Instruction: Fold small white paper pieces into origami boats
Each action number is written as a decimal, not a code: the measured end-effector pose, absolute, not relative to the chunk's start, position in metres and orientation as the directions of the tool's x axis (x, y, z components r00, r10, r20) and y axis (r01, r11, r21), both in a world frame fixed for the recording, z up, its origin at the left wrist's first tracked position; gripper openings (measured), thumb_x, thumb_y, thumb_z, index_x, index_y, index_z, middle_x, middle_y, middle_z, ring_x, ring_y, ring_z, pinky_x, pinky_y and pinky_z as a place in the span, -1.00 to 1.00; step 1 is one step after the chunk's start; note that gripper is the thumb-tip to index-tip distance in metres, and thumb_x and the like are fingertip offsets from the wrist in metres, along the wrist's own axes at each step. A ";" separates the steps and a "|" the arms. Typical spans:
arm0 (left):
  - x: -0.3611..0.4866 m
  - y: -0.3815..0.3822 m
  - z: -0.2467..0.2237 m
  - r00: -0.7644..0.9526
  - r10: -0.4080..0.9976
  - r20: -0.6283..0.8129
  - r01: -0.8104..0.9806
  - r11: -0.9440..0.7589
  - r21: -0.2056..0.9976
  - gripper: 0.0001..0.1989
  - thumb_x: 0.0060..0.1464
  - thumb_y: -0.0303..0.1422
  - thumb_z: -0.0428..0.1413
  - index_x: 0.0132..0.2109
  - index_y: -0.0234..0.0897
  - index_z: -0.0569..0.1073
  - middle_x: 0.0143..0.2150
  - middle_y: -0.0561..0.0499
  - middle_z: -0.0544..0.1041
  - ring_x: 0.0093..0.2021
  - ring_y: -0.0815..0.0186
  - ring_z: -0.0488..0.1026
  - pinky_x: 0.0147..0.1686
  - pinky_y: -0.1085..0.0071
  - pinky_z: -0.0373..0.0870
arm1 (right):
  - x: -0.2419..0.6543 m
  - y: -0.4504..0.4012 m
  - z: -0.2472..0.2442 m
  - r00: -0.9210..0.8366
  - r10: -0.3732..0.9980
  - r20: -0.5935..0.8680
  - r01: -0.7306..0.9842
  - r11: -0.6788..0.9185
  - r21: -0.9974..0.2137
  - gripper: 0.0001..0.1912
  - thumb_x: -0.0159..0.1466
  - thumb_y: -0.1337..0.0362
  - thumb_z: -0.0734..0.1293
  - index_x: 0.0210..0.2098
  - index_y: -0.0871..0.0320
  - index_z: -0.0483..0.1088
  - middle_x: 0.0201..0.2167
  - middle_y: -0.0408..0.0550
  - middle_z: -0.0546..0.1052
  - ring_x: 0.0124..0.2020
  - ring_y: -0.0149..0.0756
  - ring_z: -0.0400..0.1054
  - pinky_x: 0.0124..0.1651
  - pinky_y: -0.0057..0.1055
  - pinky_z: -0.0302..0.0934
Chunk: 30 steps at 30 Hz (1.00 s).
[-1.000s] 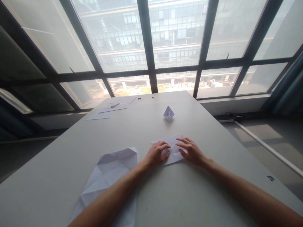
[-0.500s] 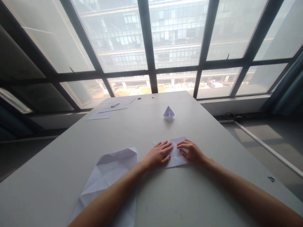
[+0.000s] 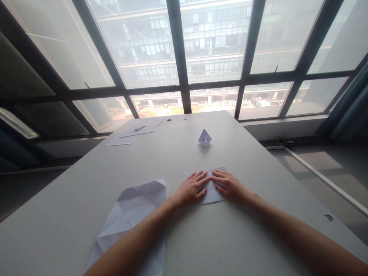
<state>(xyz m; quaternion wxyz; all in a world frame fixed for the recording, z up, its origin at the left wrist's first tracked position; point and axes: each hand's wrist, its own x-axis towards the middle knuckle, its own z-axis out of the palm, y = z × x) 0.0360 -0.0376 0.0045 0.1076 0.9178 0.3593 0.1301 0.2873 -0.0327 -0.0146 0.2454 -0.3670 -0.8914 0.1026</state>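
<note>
A folded piece of white paper (image 3: 212,196) lies flat on the table under both hands. My left hand (image 3: 192,188) rests on its left part, palm down with fingers stretched out. On the right part lies my right hand (image 3: 230,186), its fingers also extended and flat, the fingertips of both hands close together at the middle. The hands cover much of the paper's folds. Beyond them stands a small folded paper boat (image 3: 204,138). A larger creased sheet (image 3: 135,207) lies to the left, partly behind my left forearm.
The white table (image 3: 247,237) reaches toward large windows with dark frames (image 3: 184,57). At its far left are several paper sheets (image 3: 120,140) with a white pen-like object (image 3: 139,127) on top. A small dark mark (image 3: 328,217) shows near the right edge.
My right hand has moved slightly left and flattened; its fingers were more bent at the paper before. My left hand stays in place.
</note>
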 end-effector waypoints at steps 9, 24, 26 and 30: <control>0.035 -0.038 0.006 0.714 0.676 0.182 0.618 -0.730 0.291 -0.37 0.22 -0.12 0.08 0.38 -0.10 0.17 0.43 -0.09 0.10 0.42 0.05 0.01 0.35 0.02 -0.01 | 0.287 -0.034 -0.016 -0.453 0.837 0.307 0.771 0.541 -0.337 -0.52 0.35 0.22 0.23 0.25 0.10 0.30 0.34 0.13 0.22 0.37 -0.06 0.04 0.38 0.06 -0.12; 0.035 -0.038 0.007 0.728 0.665 0.167 0.609 -0.739 0.288 -0.45 0.27 -0.20 0.03 0.37 -0.05 0.17 0.42 -0.04 0.13 0.42 0.12 0.03 0.36 0.04 -0.03 | 0.286 -0.031 -0.024 -0.312 0.895 0.320 0.824 0.422 -0.379 -0.37 0.29 0.09 0.29 0.31 0.13 0.19 0.40 0.22 0.05 0.41 0.11 -0.14 0.35 0.10 -0.11; 0.034 -0.038 0.007 0.732 0.659 0.175 0.600 -0.744 0.295 -0.45 0.27 -0.20 0.03 0.37 -0.04 0.19 0.42 -0.03 0.14 0.41 0.13 0.04 0.36 0.05 -0.03 | 0.287 -0.029 -0.026 -0.266 0.892 0.364 0.819 0.409 -0.403 -0.40 0.29 0.15 0.28 0.30 0.14 0.20 0.37 0.21 0.13 0.39 0.08 -0.06 0.34 0.06 -0.05; 0.032 -0.037 0.008 0.736 0.651 0.186 0.591 -0.751 0.294 -0.47 0.26 -0.22 0.05 0.34 -0.05 0.23 0.40 -0.03 0.18 0.40 0.13 0.07 0.36 0.05 -0.01 | 0.289 -0.027 -0.025 -0.205 0.887 0.414 0.779 0.404 -0.480 -0.42 0.27 0.25 0.27 0.27 0.19 0.22 0.20 0.21 0.35 0.25 0.02 0.19 0.29 -0.03 0.09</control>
